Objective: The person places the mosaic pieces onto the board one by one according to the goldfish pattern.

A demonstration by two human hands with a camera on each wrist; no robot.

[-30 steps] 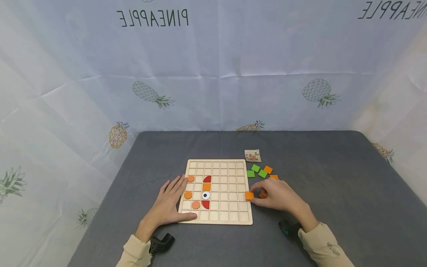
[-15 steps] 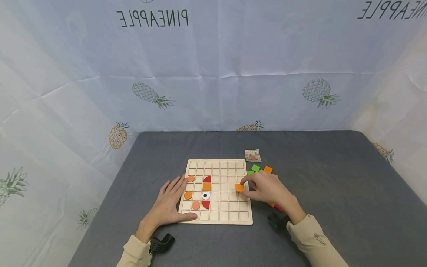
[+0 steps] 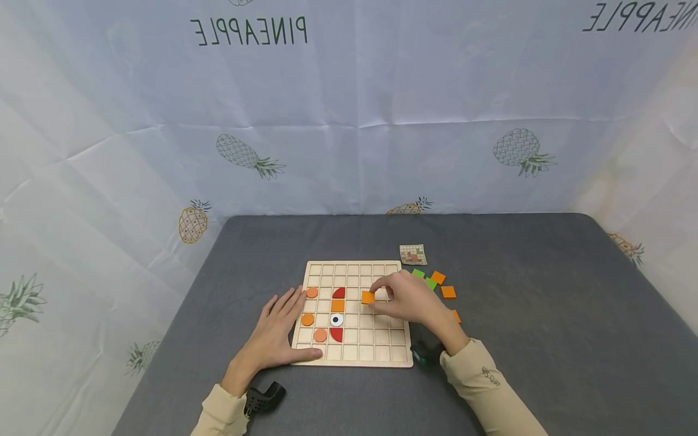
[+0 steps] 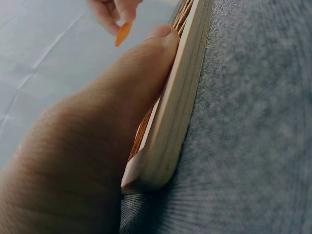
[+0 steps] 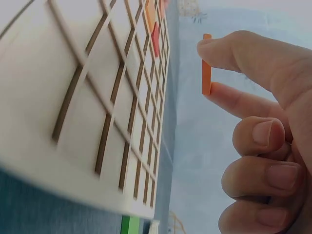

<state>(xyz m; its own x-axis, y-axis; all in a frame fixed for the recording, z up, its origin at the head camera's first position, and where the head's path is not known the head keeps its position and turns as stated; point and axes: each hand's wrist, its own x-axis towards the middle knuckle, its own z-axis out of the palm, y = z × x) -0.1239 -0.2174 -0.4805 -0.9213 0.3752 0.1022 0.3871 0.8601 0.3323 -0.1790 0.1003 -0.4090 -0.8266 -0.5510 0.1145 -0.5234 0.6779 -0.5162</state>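
A wooden grid board (image 3: 382, 352) lies on the dark table, with several pieces in its left cells: orange discs (image 3: 308, 319), red quarter-circle pieces (image 3: 336, 334), an orange square tile (image 3: 338, 306) and a white eye disc (image 3: 337, 320). My left hand (image 3: 278, 333) rests along the board's left edge, fingers straight, its thumb over the front left corner. Between thumb and index finger, my right hand (image 3: 411, 297) pinches another orange square tile (image 3: 368, 297) above the middle of the board. The right wrist view shows this tile (image 5: 206, 66) edge-on, clear of the board.
Loose green tiles (image 3: 431, 283) and orange tiles (image 3: 448, 292) lie right of the board, partly behind the right hand. A small pattern card (image 3: 412, 254) sits beyond the board's far right corner. A curtain printed with pineapples (image 3: 349, 163) hangs behind the table.
My right hand has carried the orange square tile leftward and away from me, from the board's right edge to over its middle. My left hand has stayed in place.
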